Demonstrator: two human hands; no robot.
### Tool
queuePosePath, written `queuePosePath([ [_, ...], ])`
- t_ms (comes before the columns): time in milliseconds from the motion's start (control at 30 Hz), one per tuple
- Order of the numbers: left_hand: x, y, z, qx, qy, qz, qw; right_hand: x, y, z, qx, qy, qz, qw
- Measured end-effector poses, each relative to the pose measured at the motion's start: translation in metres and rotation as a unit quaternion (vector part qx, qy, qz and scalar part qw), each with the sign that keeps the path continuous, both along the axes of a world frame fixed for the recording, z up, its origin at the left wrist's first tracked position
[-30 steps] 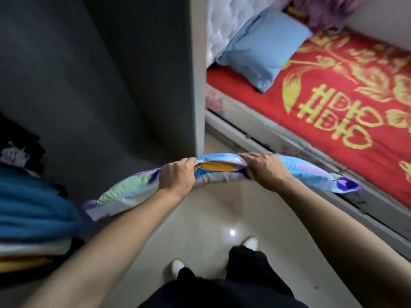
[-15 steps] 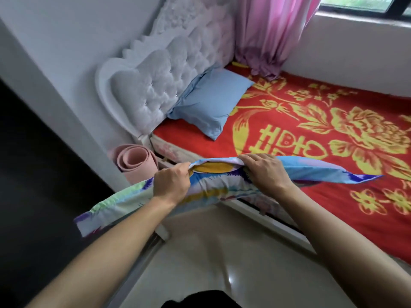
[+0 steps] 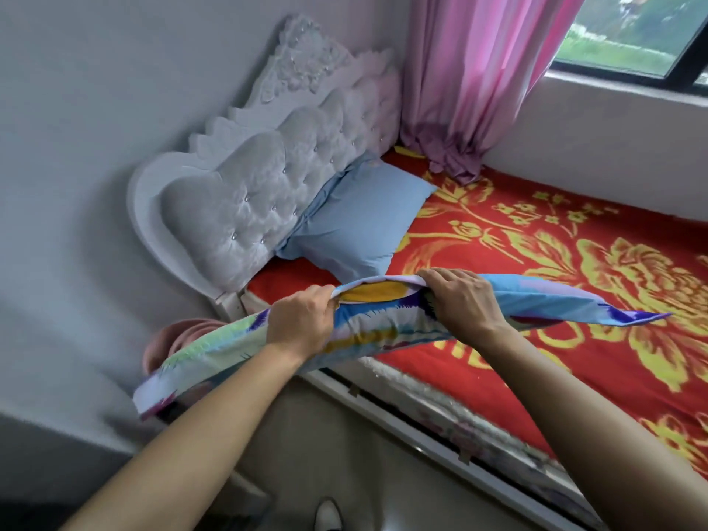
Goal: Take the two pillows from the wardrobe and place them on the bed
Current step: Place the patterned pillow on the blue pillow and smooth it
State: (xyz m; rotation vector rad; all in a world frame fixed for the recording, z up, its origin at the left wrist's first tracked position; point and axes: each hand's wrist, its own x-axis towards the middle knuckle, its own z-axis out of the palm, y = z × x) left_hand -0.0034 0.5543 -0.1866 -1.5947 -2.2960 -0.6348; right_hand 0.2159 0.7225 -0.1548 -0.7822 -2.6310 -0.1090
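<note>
Two hands carry a patterned pillow (image 3: 383, 331) above the bed's near edge.
Head view: left hand (image 3: 300, 320) and right hand (image 3: 461, 300) both clutch its top edge; a blue pillow (image 3: 360, 220) leans on the headboard (image 3: 245, 201) at twelve o'clock, on the red bedspread (image 3: 536, 262).

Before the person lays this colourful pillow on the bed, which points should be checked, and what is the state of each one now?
1. Left hand grips the colourful pillow on its upper edge: ok.
2. Right hand grips the same edge: ok.
3. Bare red cover of the bed free in front of the headboard, beside the blue pillow: ok.
4. Pillow already resting on the bed: not ok, it hangs in the air over the bed edge.
5. Pink curtain clear of the landing spot: ok, it touches only the far corner.
6. Pillow's left end clears the pink roll: cannot tell.
</note>
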Motion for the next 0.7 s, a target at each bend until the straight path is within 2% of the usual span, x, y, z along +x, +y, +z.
queuePosePath([
  [133,-0.032,0.048,-0.009,0.004,-0.044,-0.07,0.997,-0.024,0.041,0.011,-0.002,0.0,-0.019,1.0],
  [267,-0.06,0.102,-0.014,-0.139,-0.059,-0.1,0.983,-0.041,0.086,0.015,-0.005,0.0,-0.039,0.999],
  [333,-0.072,0.134,-0.016,-0.166,-0.056,-0.109,0.978,-0.049,0.113,0.014,0.0,-0.001,-0.042,0.999],
  [500,-0.09,0.212,-0.015,-0.064,-0.037,-0.131,0.989,-0.066,0.191,0.001,0.03,0.019,-0.06,0.998],
  [700,-0.11,0.305,0.001,-0.034,-0.035,-0.11,0.993,-0.098,0.294,-0.007,0.063,0.067,-0.088,0.992],
])
